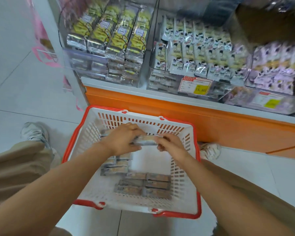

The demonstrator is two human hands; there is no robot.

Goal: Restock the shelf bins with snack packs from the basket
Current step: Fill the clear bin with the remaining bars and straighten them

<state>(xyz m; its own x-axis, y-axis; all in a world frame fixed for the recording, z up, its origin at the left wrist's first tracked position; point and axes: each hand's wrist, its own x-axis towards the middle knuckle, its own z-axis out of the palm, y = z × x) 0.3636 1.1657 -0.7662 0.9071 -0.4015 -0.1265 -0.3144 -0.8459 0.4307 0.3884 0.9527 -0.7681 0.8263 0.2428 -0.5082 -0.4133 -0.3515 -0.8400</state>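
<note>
Both hands grip one bundle of snack packs (146, 140) at frame centre, above the basket (186, 169). The left hand (124, 138) curls over its left end, and the right hand (171, 145) pinches its right end. The bundle's long axis runs left-right across the frame, roughly level. Square the ends and press evenly from both sides before lifting, so no pack slips out. Loose packs (143, 184) lie on the basket floor. The shelf bins (85, 63) stand in the upper frame.

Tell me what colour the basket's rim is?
The rim is red, on a white basket; the head view shows it best.
</note>
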